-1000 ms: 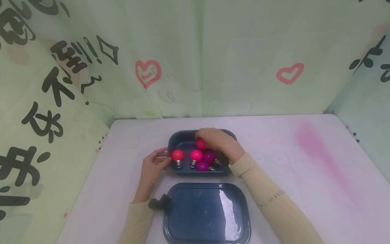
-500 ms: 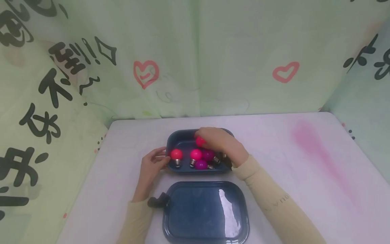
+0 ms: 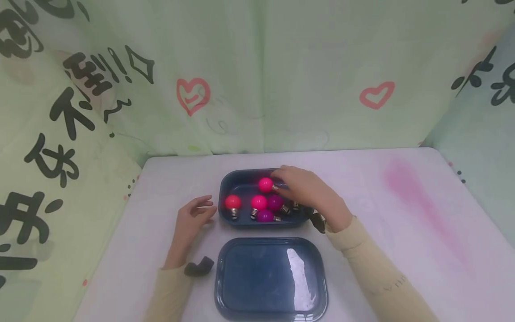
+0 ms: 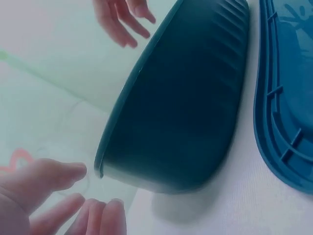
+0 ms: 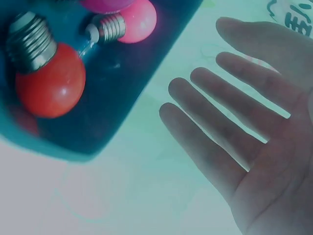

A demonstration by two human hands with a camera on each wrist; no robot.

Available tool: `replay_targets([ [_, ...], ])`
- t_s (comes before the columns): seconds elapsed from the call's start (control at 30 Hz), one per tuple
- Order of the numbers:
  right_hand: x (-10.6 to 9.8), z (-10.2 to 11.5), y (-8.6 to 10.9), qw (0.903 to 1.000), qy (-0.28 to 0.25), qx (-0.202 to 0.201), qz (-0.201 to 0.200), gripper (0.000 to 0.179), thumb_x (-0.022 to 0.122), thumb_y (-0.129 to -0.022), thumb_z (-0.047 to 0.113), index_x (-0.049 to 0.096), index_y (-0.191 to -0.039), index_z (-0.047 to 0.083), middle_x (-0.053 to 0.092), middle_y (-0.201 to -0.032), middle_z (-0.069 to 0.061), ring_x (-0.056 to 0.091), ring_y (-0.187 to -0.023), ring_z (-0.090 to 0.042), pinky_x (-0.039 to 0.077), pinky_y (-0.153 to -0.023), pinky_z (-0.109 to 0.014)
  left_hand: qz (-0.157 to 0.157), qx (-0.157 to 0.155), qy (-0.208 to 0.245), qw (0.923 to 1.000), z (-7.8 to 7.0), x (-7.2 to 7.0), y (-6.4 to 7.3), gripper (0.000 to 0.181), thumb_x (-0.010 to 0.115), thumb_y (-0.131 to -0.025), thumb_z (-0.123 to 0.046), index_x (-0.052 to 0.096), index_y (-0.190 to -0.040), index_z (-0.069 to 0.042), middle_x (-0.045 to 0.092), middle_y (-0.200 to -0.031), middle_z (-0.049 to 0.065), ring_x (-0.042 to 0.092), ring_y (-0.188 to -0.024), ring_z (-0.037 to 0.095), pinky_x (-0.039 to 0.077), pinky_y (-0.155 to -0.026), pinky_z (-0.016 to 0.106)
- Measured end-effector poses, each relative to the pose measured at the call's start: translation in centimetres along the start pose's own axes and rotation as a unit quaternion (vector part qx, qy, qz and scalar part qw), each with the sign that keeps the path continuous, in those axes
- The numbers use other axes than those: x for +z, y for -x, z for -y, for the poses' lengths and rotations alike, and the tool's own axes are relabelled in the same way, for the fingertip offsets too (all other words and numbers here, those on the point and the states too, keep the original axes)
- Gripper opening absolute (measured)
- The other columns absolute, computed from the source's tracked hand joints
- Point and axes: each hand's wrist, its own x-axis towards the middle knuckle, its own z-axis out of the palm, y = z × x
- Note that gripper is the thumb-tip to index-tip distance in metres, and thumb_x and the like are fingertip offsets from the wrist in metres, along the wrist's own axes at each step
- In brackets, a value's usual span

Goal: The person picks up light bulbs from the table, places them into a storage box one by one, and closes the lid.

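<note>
A dark blue tray (image 3: 244, 187) holds several light bulbs: an orange-red bulb (image 3: 233, 202) at the left, a pink bulb (image 3: 259, 202) in the middle, another pink bulb (image 3: 265, 184) behind it, and two purple bulbs (image 3: 275, 203) close by. My right hand (image 3: 309, 190) hovers over the tray's right end and hides part of it. In the right wrist view that hand's fingers (image 5: 210, 132) are straight and empty, with a red bulb (image 5: 51, 83) in the tray's corner. My left hand (image 3: 193, 221) is just off the tray's left end, fingers relaxed and holding nothing.
A shiny dark blue lid (image 3: 257, 277) lies on the white table (image 3: 382, 250) in front of the tray. Pale green cloth (image 3: 306, 58) with drawn hearts and black writing hangs at the back and sides. Dark wrist-worn pieces (image 3: 200, 267) show at both wrists.
My right hand has let go of the rear pink bulb, which now lies in the tray, and has moved right. My left hand has come away from the tray's left rim.
</note>
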Motion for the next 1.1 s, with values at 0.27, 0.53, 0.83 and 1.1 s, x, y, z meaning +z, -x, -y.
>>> replay_targets([
  [0.27,-0.7,-0.9,2.4,0.9991,-0.016,0.034,-0.017,0.044,0.076,-0.085,0.011,0.062,-0.126,0.001,0.065,-0.112,-0.013,0.064,-0.102,-0.028,0.056,-0.09,-0.044,0.014,-0.001,-0.011,0.9998,-0.3,-0.4,0.4,0.045,0.072,-0.09,-0.013,0.06,-0.132,-0.003,0.064,-0.124,0.021,0.069,-0.097,0.017,0.06,-0.079,0.032],
  [0.53,-0.9,-1.6,5.0,0.9954,-0.05,0.074,-0.034,0.041,0.074,-0.087,0.011,0.062,-0.125,-0.001,0.066,-0.105,-0.012,0.064,-0.095,-0.027,0.057,-0.086,-0.044,0.023,0.002,-0.039,0.999,-0.5,-1.1,1.1,0.043,0.07,-0.092,-0.013,0.06,-0.133,-0.004,0.064,-0.125,0.019,0.068,-0.103,0.026,0.06,-0.08,0.028],
  [0.83,-0.6,-2.6,7.6,0.9775,-0.162,0.133,-0.019,0.046,0.069,-0.091,0.012,0.056,-0.132,-0.002,0.062,-0.126,-0.02,0.065,-0.108,-0.036,0.056,-0.089,-0.05,0.038,-0.008,-0.065,0.9971,0.1,-1.2,1.7,0.043,0.069,-0.092,-0.013,0.06,-0.133,-0.005,0.066,-0.123,0.018,0.068,-0.104,0.026,0.059,-0.083,0.03],
  [1.1,0.1,-2.9,9.7,0.9712,-0.187,0.147,-0.018,0.044,0.068,-0.091,0.01,0.056,-0.131,-0.004,0.062,-0.126,-0.021,0.065,-0.107,-0.036,0.056,-0.089,-0.05,0.039,-0.023,-0.101,0.9939,0.5,-1.1,2.3,0.041,0.07,-0.092,-0.017,0.062,-0.131,-0.007,0.068,-0.12,0.014,0.069,-0.104,0.025,0.059,-0.085,0.031],
])
